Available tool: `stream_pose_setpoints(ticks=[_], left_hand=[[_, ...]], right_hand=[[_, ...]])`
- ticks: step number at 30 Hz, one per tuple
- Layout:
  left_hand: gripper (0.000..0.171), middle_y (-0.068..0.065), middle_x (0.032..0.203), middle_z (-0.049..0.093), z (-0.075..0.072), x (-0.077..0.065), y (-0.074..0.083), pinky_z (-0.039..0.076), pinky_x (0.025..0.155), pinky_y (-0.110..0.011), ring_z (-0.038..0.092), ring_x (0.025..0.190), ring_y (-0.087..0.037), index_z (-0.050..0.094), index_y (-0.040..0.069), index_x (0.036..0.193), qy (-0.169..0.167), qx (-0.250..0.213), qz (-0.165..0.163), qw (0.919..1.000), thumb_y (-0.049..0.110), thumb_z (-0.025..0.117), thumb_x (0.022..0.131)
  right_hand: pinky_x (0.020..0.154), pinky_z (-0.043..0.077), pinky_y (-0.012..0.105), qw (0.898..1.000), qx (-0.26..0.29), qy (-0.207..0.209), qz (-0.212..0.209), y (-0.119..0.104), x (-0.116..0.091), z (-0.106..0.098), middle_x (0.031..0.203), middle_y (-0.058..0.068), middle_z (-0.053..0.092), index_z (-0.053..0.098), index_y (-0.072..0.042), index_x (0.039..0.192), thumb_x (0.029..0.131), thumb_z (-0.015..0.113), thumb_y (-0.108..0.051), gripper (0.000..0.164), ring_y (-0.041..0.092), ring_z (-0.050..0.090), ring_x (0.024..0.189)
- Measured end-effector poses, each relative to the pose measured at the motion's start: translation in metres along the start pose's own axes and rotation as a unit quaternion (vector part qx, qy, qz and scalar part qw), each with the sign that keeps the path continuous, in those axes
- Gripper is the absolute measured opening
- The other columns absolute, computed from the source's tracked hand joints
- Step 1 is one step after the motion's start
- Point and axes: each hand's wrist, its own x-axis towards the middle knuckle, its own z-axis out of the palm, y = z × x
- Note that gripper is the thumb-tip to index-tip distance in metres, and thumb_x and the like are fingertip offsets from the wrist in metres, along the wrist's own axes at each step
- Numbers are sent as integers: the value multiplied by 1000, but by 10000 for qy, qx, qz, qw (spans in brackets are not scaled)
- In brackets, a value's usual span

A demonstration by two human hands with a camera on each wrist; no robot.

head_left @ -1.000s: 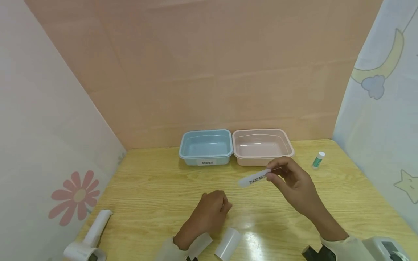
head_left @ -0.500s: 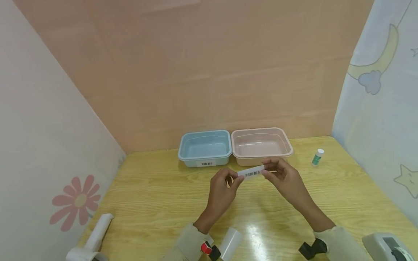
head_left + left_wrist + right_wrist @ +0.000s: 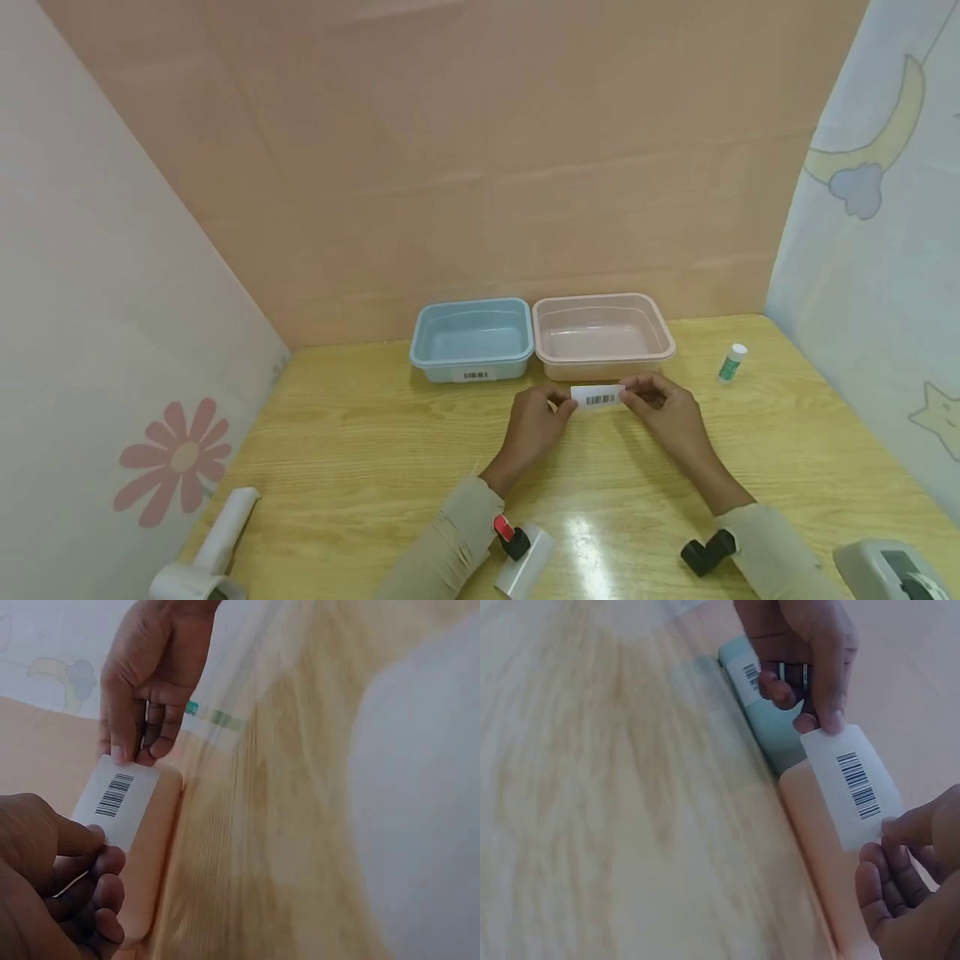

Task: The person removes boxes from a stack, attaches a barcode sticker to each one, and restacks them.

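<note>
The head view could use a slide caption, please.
Left hand and right hand pinching a barcode label before a pink tub.

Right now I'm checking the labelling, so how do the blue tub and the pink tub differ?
The blue tub carries a barcode sticker on its front; no sticker shows on the pink tub, though the left hand and right hand hold a loose label in front of it. The blue tub stands left of the pink tub. The pink tub looks slightly wider than the blue tub. Both are open-topped, with rounded corners.
</note>
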Motion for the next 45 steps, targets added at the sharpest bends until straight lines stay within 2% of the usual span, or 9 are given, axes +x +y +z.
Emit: stream_pose_setpoints(ticks=[4, 7, 13, 17, 22, 30, 39, 45], left_hand=[[10, 12, 78, 67, 7, 16, 1, 44, 53, -20, 52, 60, -2, 76, 13, 85, 341, 466, 143, 9982, 20, 76, 92], [10, 10, 77, 69, 11, 24, 4, 44, 57, -19, 54, 65, 0, 76, 12, 84, 388, 730, 176, 9964, 18, 77, 91], [7, 11, 78, 71, 20, 31, -2, 48, 68, -23, 58, 71, 2, 78, 13, 84, 356, 773, 40, 9964, 17, 79, 89], [5, 10, 80, 72, 24, 32, -9, 49, 77, -26, 60, 75, 2, 80, 13, 87, 437, 851, 117, 9953, 17, 78, 90], [5, 8, 84, 73, 28, 35, -14, 50, 72, -23, 62, 78, 0, 80, 12, 91, 561, 807, 266, 9948, 15, 76, 91], [6, 9, 83, 72, 35, 38, -21, 48, 65, -20, 60, 75, -1, 80, 13, 90, 654, 809, 167, 9944, 17, 76, 91], [6, 11, 84, 72, 34, 42, -19, 49, 69, -22, 61, 76, 1, 80, 15, 89, 788, 810, 281, 9932, 19, 77, 91], [5, 11, 84, 72, 35, 40, -17, 49, 68, -21, 61, 76, 1, 80, 15, 89, 780, 848, 329, 9928, 19, 78, 90]], right_hand=[[78, 50, 14, 10000, -18, 28, 7, 4, 6, 3, 107, 9, 68, 67, -8, 115, 97, 68, -33, 31, 11, 63, 94], [77, 51, 14, 10000, -28, 76, 58, 3, 9, 4, 106, 10, 68, 67, -7, 115, 97, 69, -33, 31, 12, 63, 94], [75, 52, 16, 9993, 138, 184, 311, 9, 14, 6, 107, 10, 68, 68, -8, 113, 97, 70, -31, 28, 13, 64, 93], [72, 53, 18, 9983, 202, 221, 492, 13, 16, 8, 107, 11, 69, 70, -8, 113, 96, 71, -30, 28, 13, 64, 93], [70, 52, 18, 9976, 206, 341, 574, 18, 20, 12, 107, 11, 70, 71, -8, 113, 96, 72, -29, 27, 12, 63, 92], [71, 51, 17, 9968, 344, 432, 576, 21, 23, 18, 109, 11, 71, 70, -5, 112, 95, 72, -26, 27, 9, 63, 91], [71, 51, 16, 9959, 334, 515, 667, 22, 24, 14, 109, 12, 71, 70, -5, 111, 95, 73, -27, 27, 8, 63, 91], [72, 51, 17, 9954, 258, 476, 784, 24, 23, 12, 110, 11, 70, 69, -6, 112, 95, 72, -30, 30, 12, 63, 93]])
